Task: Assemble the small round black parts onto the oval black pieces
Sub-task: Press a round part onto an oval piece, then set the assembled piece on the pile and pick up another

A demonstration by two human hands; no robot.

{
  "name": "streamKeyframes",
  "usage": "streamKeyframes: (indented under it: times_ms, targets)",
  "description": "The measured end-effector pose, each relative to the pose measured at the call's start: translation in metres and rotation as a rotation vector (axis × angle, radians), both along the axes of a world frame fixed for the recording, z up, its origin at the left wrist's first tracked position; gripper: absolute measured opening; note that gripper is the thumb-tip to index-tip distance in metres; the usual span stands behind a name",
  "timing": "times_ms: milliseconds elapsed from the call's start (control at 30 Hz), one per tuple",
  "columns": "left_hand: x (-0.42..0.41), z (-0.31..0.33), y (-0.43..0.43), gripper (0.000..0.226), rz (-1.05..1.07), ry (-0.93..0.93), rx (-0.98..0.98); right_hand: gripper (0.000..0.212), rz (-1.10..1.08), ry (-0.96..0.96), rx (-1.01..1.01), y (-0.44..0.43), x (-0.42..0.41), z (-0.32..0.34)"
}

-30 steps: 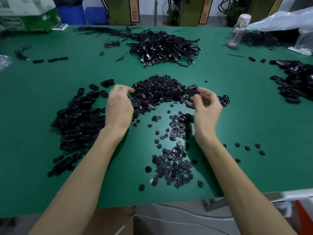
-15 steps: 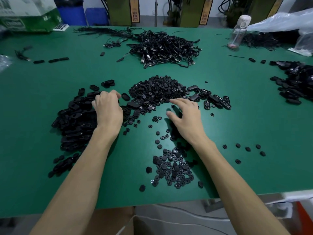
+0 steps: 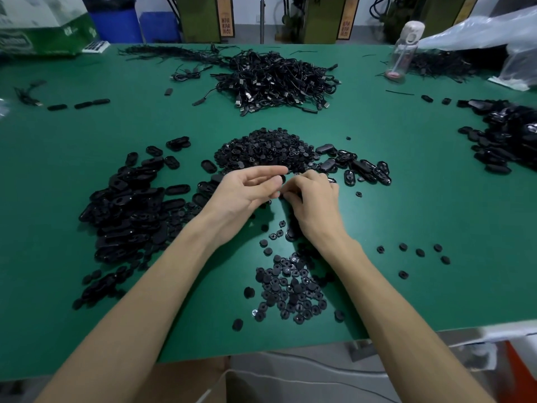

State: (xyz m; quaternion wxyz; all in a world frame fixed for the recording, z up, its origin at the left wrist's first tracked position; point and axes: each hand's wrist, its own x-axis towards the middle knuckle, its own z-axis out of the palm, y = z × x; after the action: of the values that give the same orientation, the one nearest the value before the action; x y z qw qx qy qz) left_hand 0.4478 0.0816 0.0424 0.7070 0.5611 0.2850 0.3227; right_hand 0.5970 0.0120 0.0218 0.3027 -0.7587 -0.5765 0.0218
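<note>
My left hand (image 3: 247, 193) and my right hand (image 3: 315, 199) meet above the green table (image 3: 406, 199), just in front of a heap of small round black parts (image 3: 267, 149). The left hand is turned palm inward and its fingertips pinch a black piece (image 3: 281, 179) that is mostly hidden. The right hand's fingers are curled and pinch something small and dark (image 3: 282, 196) against the left hand. A big pile of oval black pieces (image 3: 130, 205) lies to the left. More round parts (image 3: 290, 289) lie near the front edge.
Several oval pieces (image 3: 363, 170) sit right of the heap. A tangle of black cables (image 3: 276, 80) lies further back, and another black pile (image 3: 508, 135) at the far right. A clear bottle (image 3: 404, 50), plastic bags (image 3: 494, 33) and a green-and-white box (image 3: 43, 27) line the far edge.
The left hand has left the oval pile and the right hand has lifted off the table; both moved to the centre and now touch at the fingertips.
</note>
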Motion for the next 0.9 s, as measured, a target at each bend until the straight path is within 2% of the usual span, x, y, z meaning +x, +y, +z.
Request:
streamKeyframes:
  times_ms: [100,267,367,633,733,900]
  targets:
    - [0.001,-0.001,0.000,0.035,-0.048,-0.014,0.001,0.013,-0.023,0.027,0.021,-0.001,-0.001,0.002]
    - [0.003,-0.003,-0.003,0.022,0.053,0.033,0.060,0.016,-0.055,0.139,0.137,0.000,-0.002,0.003]
    - [0.005,-0.006,-0.004,0.023,0.142,0.113,0.103,0.018,-0.046,0.222,0.217,-0.002,-0.004,0.004]
    - [0.007,-0.007,-0.006,0.027,0.174,0.163,0.192,0.014,0.004,0.345,0.327,-0.006,-0.005,0.011]
    - [0.008,-0.009,-0.006,0.027,0.194,0.167,0.211,0.019,0.033,0.437,0.330,-0.007,-0.005,0.012]
    - [0.007,-0.010,-0.006,0.020,0.217,0.127,0.164,0.028,0.074,0.485,0.310,-0.009,-0.003,0.014]
